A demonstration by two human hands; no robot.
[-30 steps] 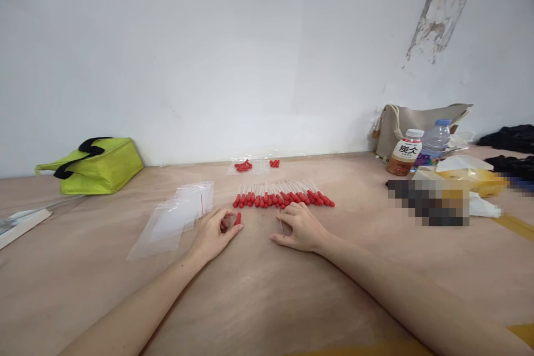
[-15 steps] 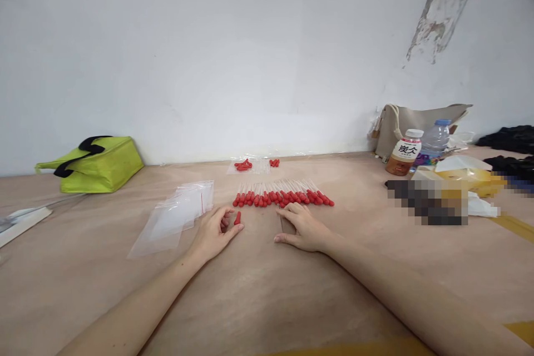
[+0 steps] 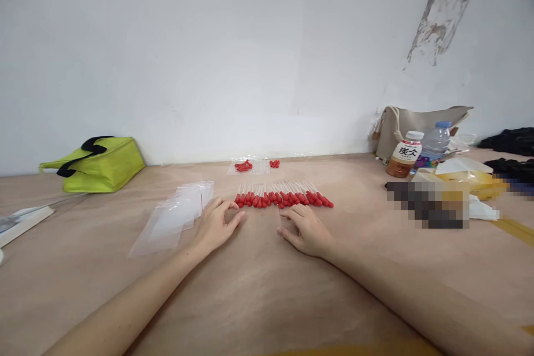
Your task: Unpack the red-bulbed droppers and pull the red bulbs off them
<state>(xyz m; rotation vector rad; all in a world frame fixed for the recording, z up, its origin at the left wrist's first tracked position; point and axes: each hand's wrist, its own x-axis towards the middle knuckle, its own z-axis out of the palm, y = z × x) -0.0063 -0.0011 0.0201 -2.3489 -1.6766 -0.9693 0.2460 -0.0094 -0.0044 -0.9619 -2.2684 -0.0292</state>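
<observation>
A row of red-headed pieces with thin pale stems (image 3: 283,198) lies on the brown-covered table, heads toward me. My left hand (image 3: 217,223) is at the row's left end, thumb and forefinger apart beside the outermost red head. I see nothing between those fingers. Just below the middle of the row, my right hand (image 3: 306,231) has its fingers curved around the edge of a clear plastic bag (image 3: 279,222). A short red line shows at the bag's top, and most of it is hard to make out. Flat clear bags (image 3: 167,221) lie overlapped left of my left hand.
Behind the row, clear plastic bags (image 3: 261,167) hold small groups of red pieces (image 3: 243,166). A lime-green bag (image 3: 104,164) stands far left. At right are a brown drink bottle (image 3: 404,154), a clear bottle (image 3: 436,142), a beige bag (image 3: 421,117) and a yellow packet (image 3: 469,175).
My left hand has moved slightly up toward the row. The single red piece that was between its thumb and fingers no longer shows there. My right hand has barely shifted.
</observation>
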